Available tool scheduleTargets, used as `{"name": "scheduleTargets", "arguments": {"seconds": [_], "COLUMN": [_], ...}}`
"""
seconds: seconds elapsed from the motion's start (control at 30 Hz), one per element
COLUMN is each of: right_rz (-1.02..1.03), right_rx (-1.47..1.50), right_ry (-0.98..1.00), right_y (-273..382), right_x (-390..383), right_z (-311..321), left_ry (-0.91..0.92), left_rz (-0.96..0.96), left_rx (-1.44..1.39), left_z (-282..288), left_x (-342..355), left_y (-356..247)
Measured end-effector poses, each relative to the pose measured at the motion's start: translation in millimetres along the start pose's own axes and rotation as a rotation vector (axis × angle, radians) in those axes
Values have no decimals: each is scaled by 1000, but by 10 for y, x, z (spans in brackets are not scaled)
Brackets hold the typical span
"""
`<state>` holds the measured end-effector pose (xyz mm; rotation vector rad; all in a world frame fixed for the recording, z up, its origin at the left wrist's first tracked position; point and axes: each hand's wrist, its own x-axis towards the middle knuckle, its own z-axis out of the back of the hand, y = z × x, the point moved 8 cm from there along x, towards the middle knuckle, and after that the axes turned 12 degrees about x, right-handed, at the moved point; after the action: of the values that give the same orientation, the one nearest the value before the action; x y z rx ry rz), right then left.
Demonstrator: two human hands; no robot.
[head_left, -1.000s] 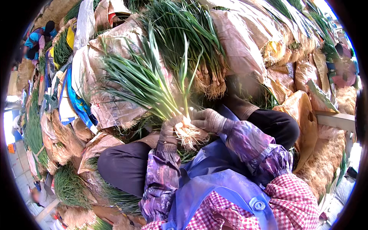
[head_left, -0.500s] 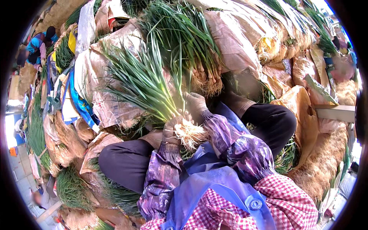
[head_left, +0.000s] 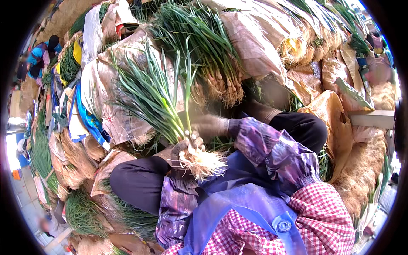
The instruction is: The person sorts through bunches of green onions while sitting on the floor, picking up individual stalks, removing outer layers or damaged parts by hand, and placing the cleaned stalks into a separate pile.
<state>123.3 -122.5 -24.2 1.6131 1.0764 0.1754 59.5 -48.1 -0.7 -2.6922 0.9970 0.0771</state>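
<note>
My gloved left hand (head_left: 180,151) grips a bunch of green onions (head_left: 148,102) at the pale stem bases, the leaves fanning up and left and the bushy roots (head_left: 202,163) hanging over my lap. Just above the roots, my gloved right hand (head_left: 208,126) is smeared by motion beside the upright stems, so its fingers cannot be made out. A heap of rooted green onions (head_left: 216,78) lies on beige sacks (head_left: 117,119) beyond the held bunch.
Bundles and sacks (head_left: 250,38) are piled all around my crossed legs (head_left: 136,182). A metal bar (head_left: 369,119) juts in at right, near folded brown sacking (head_left: 323,102). A person in blue (head_left: 40,55) is at upper left; blurred figures are at far right.
The held bunch has shifted a little left and its roots lower. My right hand was at the roots, rose along the stems, and is now a blur beside them.
</note>
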Motion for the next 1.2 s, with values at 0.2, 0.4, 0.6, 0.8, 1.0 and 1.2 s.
{"name": "scheduleTargets", "arguments": {"seconds": [0.2,0.4,0.6,0.8,1.0,1.2], "right_rz": [-87,-58,-200,233,-20,269], "right_rx": [107,-1061,-938,-637,115,830], "right_ry": [-247,-848,-929,-373,-465,-886], "right_y": [-790,396,511,96,54,-331], "right_x": [-297,-15,144,-253,-184,53], "right_z": [1161,1620,1810,283,658,783], "left_ry": [-77,-369,-316,-577,-438,-75], "left_rz": [-224,-130,-106,-56,-102,-274], "left_rx": [101,76,47,342,170,137], "left_z": [-317,313,338,1041,852,48], "left_x": [-64,-33,147,2,81,149], "left_y": [-226,-162,-63,-77,184,-62]}}
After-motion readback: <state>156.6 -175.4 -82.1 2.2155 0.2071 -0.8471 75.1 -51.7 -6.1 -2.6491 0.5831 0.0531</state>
